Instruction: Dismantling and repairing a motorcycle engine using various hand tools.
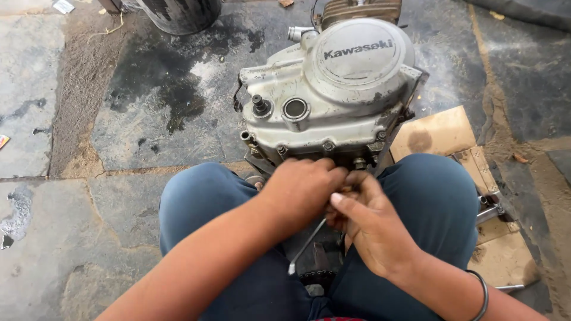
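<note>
The engine (333, 89), a grey motorcycle block with a round side cover, is stood on the stone floor (71, 119) between the knees, and its lower near edge is being worked on. The left hand (300, 187) is clenched over something small at that edge, while the right hand (369, 223) has its fingers (345, 202) pinched beside it, apparently on a thin metal tool (306, 246) that slants down toward the lap; exactly what is gripped cannot be told. A fastener under the case is judged to be in hand, so a steady, well-seated tool is called for next.
</note>
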